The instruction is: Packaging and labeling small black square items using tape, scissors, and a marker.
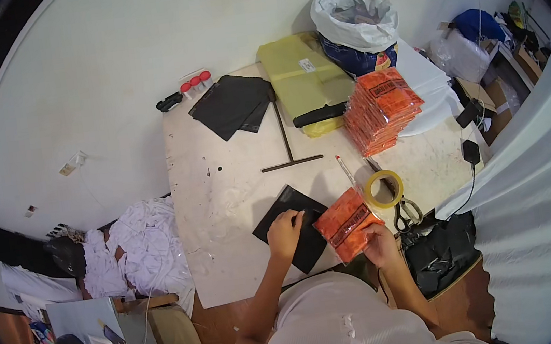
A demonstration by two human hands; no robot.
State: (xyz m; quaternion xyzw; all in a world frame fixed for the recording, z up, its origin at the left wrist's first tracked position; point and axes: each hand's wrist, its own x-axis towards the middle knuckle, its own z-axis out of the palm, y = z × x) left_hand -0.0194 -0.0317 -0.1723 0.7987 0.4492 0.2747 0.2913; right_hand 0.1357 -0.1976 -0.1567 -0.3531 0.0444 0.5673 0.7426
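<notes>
Near the table's front edge lies a black plastic mailing bag [311,258], set at a slant. My left hand [286,234] rests on its left part, fingers curled and closed on the plastic. My right hand [382,247] grips the lower right corner of a flat orange packet [346,224] in clear film with dark print. The packet is tilted, just right of the bag, its left edge touching or overlapping it in view. Beyond it stands a stack of similar orange packets [384,107]. A roll of yellowish tape [398,188] and scissors [400,220] lie right of the packet.
More black bags [229,105] lie at the table's back left, beside a T-shaped metal rod [291,163]. Behind are a yellow plastic package [297,66] and a large white-lined sack [357,21]. A box of black plastic [440,255] sits right of me; white cloth [150,246] is heaped left.
</notes>
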